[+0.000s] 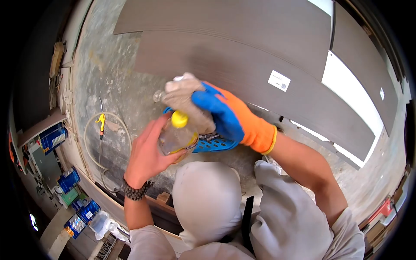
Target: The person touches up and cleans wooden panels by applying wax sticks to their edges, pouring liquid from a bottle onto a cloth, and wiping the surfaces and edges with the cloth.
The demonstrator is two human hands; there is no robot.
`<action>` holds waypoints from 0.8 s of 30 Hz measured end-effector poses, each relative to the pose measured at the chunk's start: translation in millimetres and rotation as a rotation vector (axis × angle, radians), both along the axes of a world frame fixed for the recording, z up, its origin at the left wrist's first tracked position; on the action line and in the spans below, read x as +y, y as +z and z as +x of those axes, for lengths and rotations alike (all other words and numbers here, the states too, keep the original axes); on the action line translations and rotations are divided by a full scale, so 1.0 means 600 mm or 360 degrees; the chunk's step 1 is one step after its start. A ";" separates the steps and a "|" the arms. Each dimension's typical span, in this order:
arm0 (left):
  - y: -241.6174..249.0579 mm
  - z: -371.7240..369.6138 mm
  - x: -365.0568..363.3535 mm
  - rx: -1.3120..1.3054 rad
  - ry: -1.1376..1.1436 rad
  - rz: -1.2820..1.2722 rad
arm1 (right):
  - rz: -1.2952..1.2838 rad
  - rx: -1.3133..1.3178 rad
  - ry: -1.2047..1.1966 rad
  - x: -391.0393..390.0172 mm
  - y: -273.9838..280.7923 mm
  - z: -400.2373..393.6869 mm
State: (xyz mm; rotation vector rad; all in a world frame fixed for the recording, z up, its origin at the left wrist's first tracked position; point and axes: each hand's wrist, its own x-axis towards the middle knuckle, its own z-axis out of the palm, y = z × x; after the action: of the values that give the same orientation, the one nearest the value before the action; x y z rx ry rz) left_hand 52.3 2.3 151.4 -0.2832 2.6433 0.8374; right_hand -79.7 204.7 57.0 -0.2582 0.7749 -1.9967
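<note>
So, over at the far left some shiny blue packs (53, 138) can be seen. Next, a yellow air blow gun with a thin metal nozzle (101, 122) has been left on the stained concrete floor, with a pale looped hose (86, 141) beside it. A bracelet of dark beads (137, 190) is worn on the left wrist. The bare left hand (145, 149) is wrapped round a clear plastic bottle with a yellow cap (173, 141), fingers on the far side, thumb on the near one, so it's held up off the floor, above the lap. A bunched, greyish-beige cloth (186, 97), a bit blurred, is gripped just beside it by the right hand in an orange and blue glove (232, 115); the thumb is pressed on it, but how the other fingers sit can't be told. Beneath, a blue perforated plastic basket (216, 145) is partly hidden. Further right, flat grey-brown panels (242, 60) are seen, one marked with a white rectangular label (278, 81).
</note>
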 end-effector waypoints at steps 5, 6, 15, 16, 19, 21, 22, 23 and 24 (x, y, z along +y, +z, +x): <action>-0.053 0.114 -0.046 0.0111 0.0650 0.0023 | 0.0164 -0.0216 -0.0289 0.074 -0.003 -0.068; -0.063 0.154 -0.053 0.0266 0.0999 0.0122 | 0.0184 -0.0181 -0.0450 0.125 -0.014 -0.091; -0.222 0.266 -0.175 0.0554 0.1785 0.0223 | 0.2393 0.1008 -0.1614 0.538 -0.050 -0.087; -0.269 0.274 -0.194 0.0604 0.1786 0.0284 | 0.2567 0.1135 -0.1646 0.561 -0.065 -0.073; -0.316 0.273 -0.208 0.0527 0.2019 0.0225 | 0.2621 0.1319 -0.1578 0.532 -0.046 -0.083; -0.306 0.287 -0.216 0.0426 0.2159 0.0046 | 0.2617 0.1480 -0.1455 0.492 -0.038 -0.092; -0.301 0.298 -0.222 0.0371 0.2229 -0.0037 | 0.2691 0.1644 -0.1202 0.465 -0.040 -0.099; -0.299 0.296 -0.243 -0.0156 0.2032 -0.0022 | 0.2741 0.1688 -0.1160 0.466 -0.046 -0.093; -0.284 0.320 -0.263 -0.0643 0.1844 -0.0027 | 0.2738 0.1747 -0.1117 0.455 -0.057 -0.098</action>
State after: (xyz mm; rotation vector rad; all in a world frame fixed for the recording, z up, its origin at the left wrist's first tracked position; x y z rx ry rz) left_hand 244.1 -155.4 -18.8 -1.8481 1.9367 0.8897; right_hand -138.7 477.6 22.5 0.0240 3.1926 -0.8303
